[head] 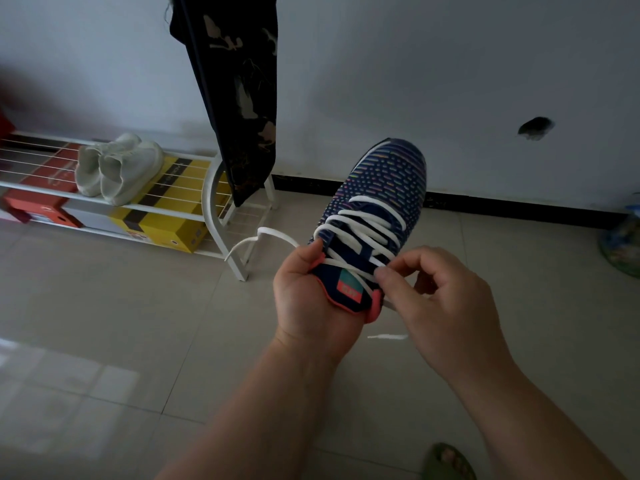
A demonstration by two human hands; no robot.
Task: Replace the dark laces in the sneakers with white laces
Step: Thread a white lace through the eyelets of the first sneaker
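The left hand [304, 299] grips the sneaker [377, 209] from below at its collar, toe pointing to 12 o'clock, held above the floor [138, 306] at frame centre. The right hand [440, 299] pinches the white lace [360, 230] at the top eyelet. A loose lace end trails toward 9 o'clock, near the rack [214, 188] holding white shoes [117, 168].

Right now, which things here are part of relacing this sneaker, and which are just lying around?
Part of the job:
navy sneaker
white lace
left hand, gripping the sneaker's heel end
right hand, pinching the lace

Just lying about:
white shoes on the shoe rack
yellow box
red box
hanging dark cloth
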